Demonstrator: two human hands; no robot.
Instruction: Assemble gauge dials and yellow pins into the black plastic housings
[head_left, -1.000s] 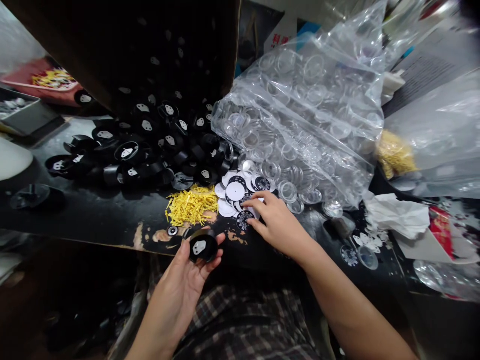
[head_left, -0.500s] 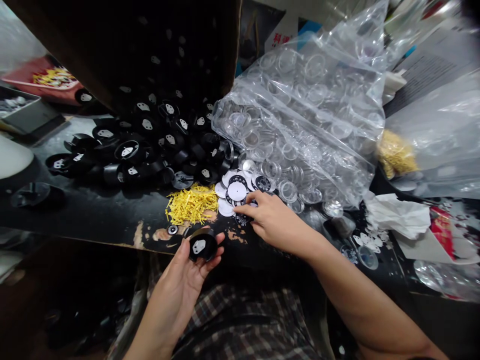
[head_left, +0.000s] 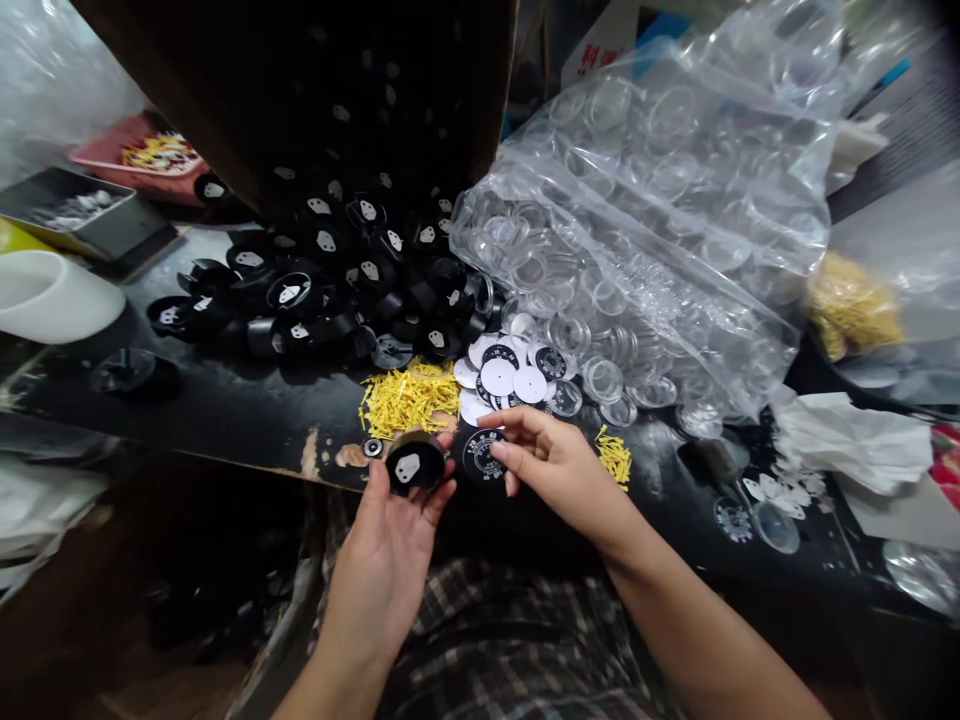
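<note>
My left hand (head_left: 397,540) is closed around a round black plastic housing (head_left: 426,462) with a white plate inside, its open face turned up. Close beside it, my right hand (head_left: 544,460) pinches a black dial disc (head_left: 480,457) with white printed markings between thumb and fingers. Just beyond that disc is a loose pile of dial discs (head_left: 498,378), some showing white backs and some black faces. A heap of thin yellow pointers (head_left: 409,398) lies left of the discs. One small dark ring (head_left: 373,448) rests near the table edge.
Many black housings (head_left: 289,290) spill from a dark box at the back left. A clear bag of transparent round covers (head_left: 600,300) leans at back right. More yellow pointers (head_left: 615,458) lie right of my right hand. A white cup (head_left: 67,300) is on the left, white tissue (head_left: 855,440) on the right.
My right hand has drawn a black dial disc off the pile and brought it toward the housing in my left hand. The camera view has shifted left.
</note>
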